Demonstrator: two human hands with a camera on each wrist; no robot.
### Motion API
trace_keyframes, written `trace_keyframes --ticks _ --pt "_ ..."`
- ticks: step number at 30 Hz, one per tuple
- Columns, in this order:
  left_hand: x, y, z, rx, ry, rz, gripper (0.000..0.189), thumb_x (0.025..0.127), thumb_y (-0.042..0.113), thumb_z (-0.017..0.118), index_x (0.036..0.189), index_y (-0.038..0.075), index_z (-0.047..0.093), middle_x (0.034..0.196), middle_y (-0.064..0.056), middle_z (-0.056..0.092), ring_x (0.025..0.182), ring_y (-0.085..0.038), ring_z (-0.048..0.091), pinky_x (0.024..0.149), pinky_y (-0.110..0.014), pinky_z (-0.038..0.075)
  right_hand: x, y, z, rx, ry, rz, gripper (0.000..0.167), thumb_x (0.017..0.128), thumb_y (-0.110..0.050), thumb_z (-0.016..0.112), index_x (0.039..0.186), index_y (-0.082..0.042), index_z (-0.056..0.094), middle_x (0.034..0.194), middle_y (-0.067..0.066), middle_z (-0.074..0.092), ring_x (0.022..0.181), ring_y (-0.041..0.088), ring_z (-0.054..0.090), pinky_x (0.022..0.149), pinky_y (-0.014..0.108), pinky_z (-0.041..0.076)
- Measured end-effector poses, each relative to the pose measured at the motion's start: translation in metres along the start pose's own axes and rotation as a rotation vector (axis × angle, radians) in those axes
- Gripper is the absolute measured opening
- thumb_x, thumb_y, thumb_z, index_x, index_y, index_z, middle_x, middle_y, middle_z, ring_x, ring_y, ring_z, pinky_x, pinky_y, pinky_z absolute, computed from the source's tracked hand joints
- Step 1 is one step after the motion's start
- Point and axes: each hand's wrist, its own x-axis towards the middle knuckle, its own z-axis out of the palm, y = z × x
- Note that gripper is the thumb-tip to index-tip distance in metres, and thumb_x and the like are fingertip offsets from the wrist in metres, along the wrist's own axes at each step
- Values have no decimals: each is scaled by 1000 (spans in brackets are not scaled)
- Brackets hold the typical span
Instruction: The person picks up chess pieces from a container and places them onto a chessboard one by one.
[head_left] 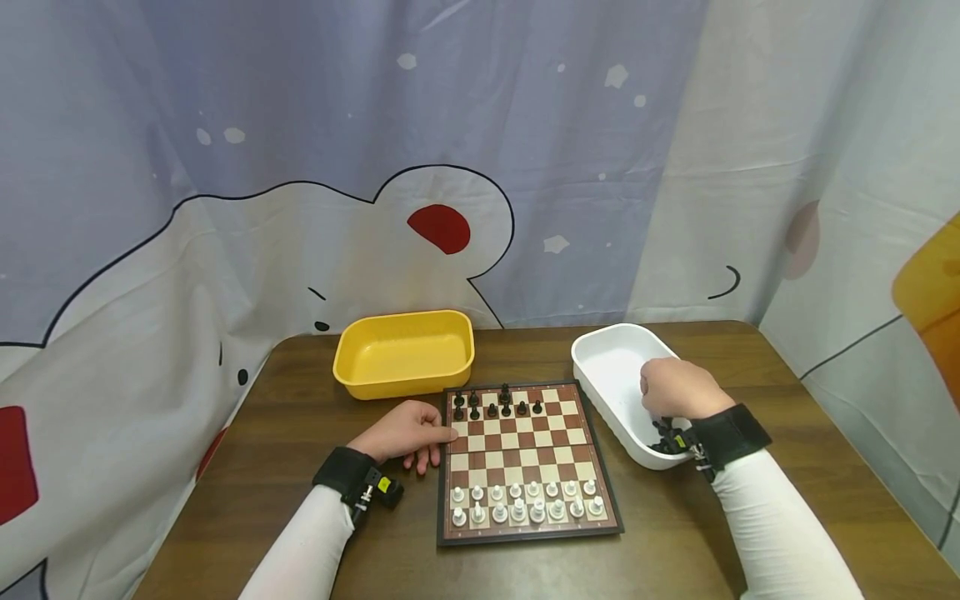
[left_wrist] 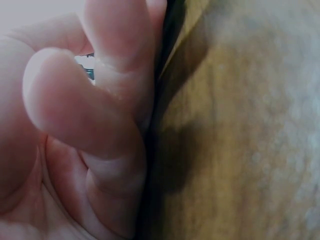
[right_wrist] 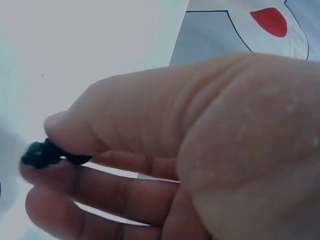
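Observation:
Inside the white tray (head_left: 617,371), my right hand (head_left: 678,387) pinches a small black chess piece (right_wrist: 40,155) between thumb and index fingertip. More black pieces (head_left: 666,435) lie in the tray's near end, below that wrist. My left hand (head_left: 405,432) rests at the left edge of the chessboard (head_left: 525,458), one digit reaching over its border and the other fingers loosely bent beside it. Black chess pieces (head_left: 506,408) stand on the far rows, toward the left. White chess pieces (head_left: 517,507) fill two near rows.
A yellow tray (head_left: 405,389) sits behind the board to the left. All of it stands on a brown wooden table (head_left: 390,550), with a printed curtain (head_left: 570,167) hanging behind the far edge.

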Motion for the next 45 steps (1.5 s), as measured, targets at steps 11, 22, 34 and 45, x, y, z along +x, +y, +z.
trace_keyframes --ticks 11,22,34,45 --pt "-1 1 0 7 1 -7 38 105 38 79 90 5 69 75 -12 78 49 -16 67 43 -24 47 6 -1 -1 22 96 -77 20 98 -1 66 114 5 77 105 18 78 84 28 68 75 48 59" --pt "-1 1 -1 9 2 -10 38 104 39 79 89 6 70 75 -12 77 49 -16 67 43 -24 47 10 -3 -3 61 202 -150 23 97 1 73 119 8 77 96 13 78 88 28 71 81 50 59" --pt "-2 3 -1 5 -1 -10 37 105 38 79 90 5 69 75 -12 78 49 -16 67 43 -24 47 8 -8 -2 81 306 -177 8 102 -11 80 97 -5 82 81 -2 72 72 18 59 68 38 49" --pt "-2 4 -1 6 0 -12 37 105 38 79 89 6 69 75 -12 78 49 -16 67 43 -24 47 9 -11 -1 78 404 -229 9 101 -14 83 97 -6 80 81 -1 73 69 15 59 67 37 49"
